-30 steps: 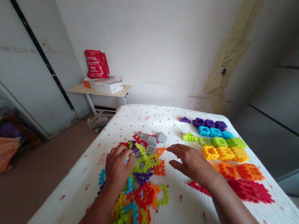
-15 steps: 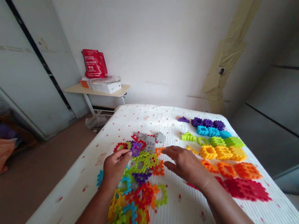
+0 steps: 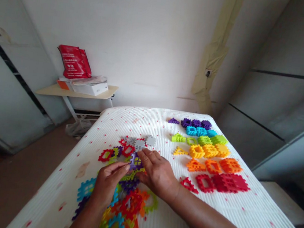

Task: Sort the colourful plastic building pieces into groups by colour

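Observation:
A purple square toothed building piece with a window grid (image 3: pixel 136 161) stands tilted over the loose heap. At its left edge my left hand (image 3: pixel 108 178) pinches it between thumb and forefinger. My right hand (image 3: pixel 158 172) is on its right edge, fingers at the upper corner and thumb lower down. Lime green pieces (image 3: pixel 130 176) lie just beneath. Around the hands are red frames (image 3: pixel 106 155), grey square pieces (image 3: pixel 140 144), a blue window piece (image 3: pixel 86 189) and a red-and-orange cluster (image 3: pixel 132 202). My left hand and wrist hide part of the heap.
To the right, pieces stand sorted in colour rows: purple (image 3: pixel 196 123), blue (image 3: pixel 201 131), green (image 3: pixel 205 140), yellow (image 3: pixel 210 150), orange (image 3: pixel 213 166) and red (image 3: pixel 229 183). A side table (image 3: pixel 50 89) by the wall holds a red bag (image 3: pixel 73 63) and a white box (image 3: pixel 91 87).
My right hand has moved left from beside the orange pieces onto the purple piece. My left hand keeps its pinch on that piece. The camera view has turned slightly right.

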